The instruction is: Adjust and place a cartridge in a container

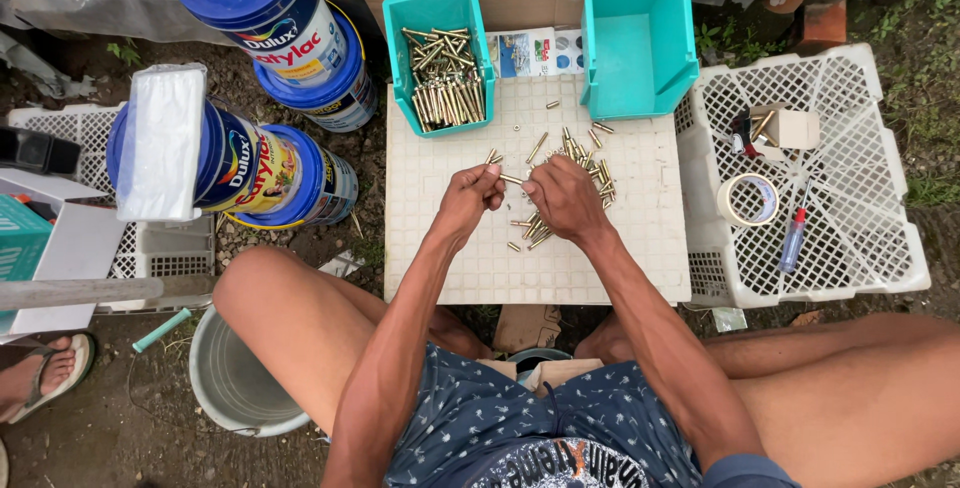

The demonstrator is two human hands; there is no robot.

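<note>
Hands — left hand and right hand — pinch one brass pin between them.

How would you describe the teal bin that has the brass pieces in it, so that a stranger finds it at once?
Start at the square white tile board in front of the seated person. Two teal plastic bins stand at its far edge; take the teal bin on the left, nearest the blue paint buckets. It is filled with brass pins, while the other teal bin is empty.
</note>
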